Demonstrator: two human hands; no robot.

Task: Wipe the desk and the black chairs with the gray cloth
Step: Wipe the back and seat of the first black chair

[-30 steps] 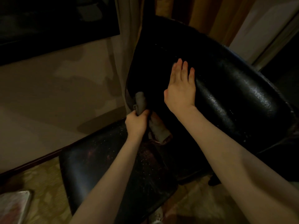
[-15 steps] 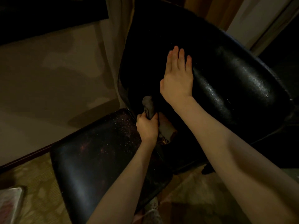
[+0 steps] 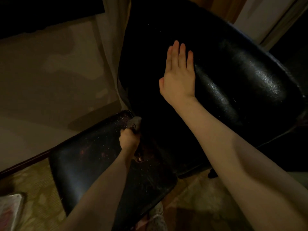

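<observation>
Black glossy upholstery covers the black chair [image 3: 216, 122]; the seat [image 3: 86, 157] is speckled with pale flecks.

Left hand [image 3: 128, 139]: fingers curled tight into a fist round the gray cloth [image 3: 135, 123]. The cloth is bunched, with one end sticking out above the knuckles.

Cloth position: at the rear left corner of the seat, where the seat meets the backrest [image 3: 241, 84]. The light is too dim to tell whether it presses on the upholstery there.

Right hand [image 3: 179, 75]: fingers straight and close together, palm laid flat against the front face of the backrest, left of its centre. It grips nothing. The thumb lies at the side, only partly visible.

Surroundings: a pale curtain [image 3: 113, 47] hangs just beside the backrest's left edge, with a beige wall [image 3: 41, 72] to its left. Patterned carpet [image 3: 38, 189] lies under the chair. A light-coloured shoe [image 3: 157, 215] shows at the bottom edge, beside the seat's front corner.
</observation>
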